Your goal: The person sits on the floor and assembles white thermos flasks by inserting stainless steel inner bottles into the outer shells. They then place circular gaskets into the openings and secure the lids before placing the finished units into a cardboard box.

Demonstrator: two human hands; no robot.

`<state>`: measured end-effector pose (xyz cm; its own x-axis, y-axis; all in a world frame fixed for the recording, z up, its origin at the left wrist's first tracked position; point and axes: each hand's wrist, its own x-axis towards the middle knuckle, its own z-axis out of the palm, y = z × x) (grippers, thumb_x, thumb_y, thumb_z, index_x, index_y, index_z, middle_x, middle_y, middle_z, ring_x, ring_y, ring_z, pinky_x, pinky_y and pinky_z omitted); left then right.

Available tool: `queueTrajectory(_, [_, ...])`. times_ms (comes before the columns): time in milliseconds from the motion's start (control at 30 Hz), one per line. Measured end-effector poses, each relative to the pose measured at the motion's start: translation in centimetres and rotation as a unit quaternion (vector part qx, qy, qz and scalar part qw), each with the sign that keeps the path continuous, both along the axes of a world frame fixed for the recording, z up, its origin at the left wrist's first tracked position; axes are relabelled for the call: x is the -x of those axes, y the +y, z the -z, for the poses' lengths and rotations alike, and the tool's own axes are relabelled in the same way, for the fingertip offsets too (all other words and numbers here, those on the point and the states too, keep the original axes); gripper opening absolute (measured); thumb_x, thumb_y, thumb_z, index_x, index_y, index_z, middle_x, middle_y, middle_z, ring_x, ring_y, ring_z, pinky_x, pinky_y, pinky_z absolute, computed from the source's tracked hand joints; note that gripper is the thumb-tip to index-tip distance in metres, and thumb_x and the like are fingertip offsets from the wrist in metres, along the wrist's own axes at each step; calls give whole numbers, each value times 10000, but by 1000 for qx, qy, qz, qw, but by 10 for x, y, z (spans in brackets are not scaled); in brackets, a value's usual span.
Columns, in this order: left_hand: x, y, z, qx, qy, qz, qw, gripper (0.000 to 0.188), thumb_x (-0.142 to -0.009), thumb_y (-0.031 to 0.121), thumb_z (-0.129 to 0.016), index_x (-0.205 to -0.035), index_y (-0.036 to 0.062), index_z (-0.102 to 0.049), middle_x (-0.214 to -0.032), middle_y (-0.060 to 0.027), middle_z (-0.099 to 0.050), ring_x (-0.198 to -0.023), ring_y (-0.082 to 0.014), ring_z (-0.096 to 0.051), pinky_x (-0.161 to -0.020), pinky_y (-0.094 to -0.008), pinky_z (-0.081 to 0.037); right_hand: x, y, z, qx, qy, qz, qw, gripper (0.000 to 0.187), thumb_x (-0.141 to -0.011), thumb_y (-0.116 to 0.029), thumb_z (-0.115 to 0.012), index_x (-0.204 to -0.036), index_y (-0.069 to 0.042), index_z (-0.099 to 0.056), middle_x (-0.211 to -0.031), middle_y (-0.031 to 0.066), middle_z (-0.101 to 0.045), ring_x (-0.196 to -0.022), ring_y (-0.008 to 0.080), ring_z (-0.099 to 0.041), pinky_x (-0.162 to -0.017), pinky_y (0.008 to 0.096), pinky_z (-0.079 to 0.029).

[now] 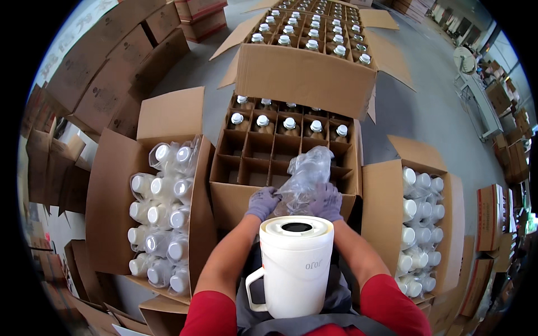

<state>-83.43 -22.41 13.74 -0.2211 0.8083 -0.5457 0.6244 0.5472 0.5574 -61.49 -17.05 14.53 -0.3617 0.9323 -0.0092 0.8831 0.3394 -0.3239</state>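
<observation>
Both my hands wear grey-purple gloves and hold a crumpled clear plastic bag [309, 171] over the near edge of a divided cardboard box [252, 193]. My left hand [262, 203] pinches the bag's lower left edge, fingers closed. Wrapped around its lower right side is my right hand [326, 201]. Whether anything is inside the bag I cannot make out. Clear bottles with white caps [289, 124] stand in the box's farther cells, while several nearer cells hold none. A large white mug [297, 263] with a handle and a dark round opening in its lid stands upright between my forearms; what supports it is hidden.
On the left, an open carton [115, 207] holds bagged white-capped items [159, 215]; a similar carton [381, 215] stands right. Beyond is a taller open box [305, 75] of capped bottles. Stacked cartons [106, 67] line the far left; a grey platform scale [476, 101] stands far right.
</observation>
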Motion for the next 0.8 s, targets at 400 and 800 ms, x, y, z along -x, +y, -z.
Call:
queueTrajectory(400, [-30, -184, -140, -461, -188, -289, 818, 113, -909, 64, -642, -1009, 12, -636, -919, -65, -676, -805, -97, -616, -751, -266, -520, -56, -91, -205, 428, 507, -203, 720, 159, -854, -107, -691, -968, 0, -663, -846, 63, -654, -791, 127, -609, -721, 268, -484])
queueTrajectory(800, [-41, -293, -130, -490, 31, -48, 870, 176, -809, 62, -687, -984, 43, -686, -810, -141, -665, -712, -303, -645, -663, -375, -517, -88, -124, -168, 220, 242, -433, 840, 138, -735, -97, -677, -862, -47, -660, -833, 118, -655, -802, 317, -635, -733, 369, -502])
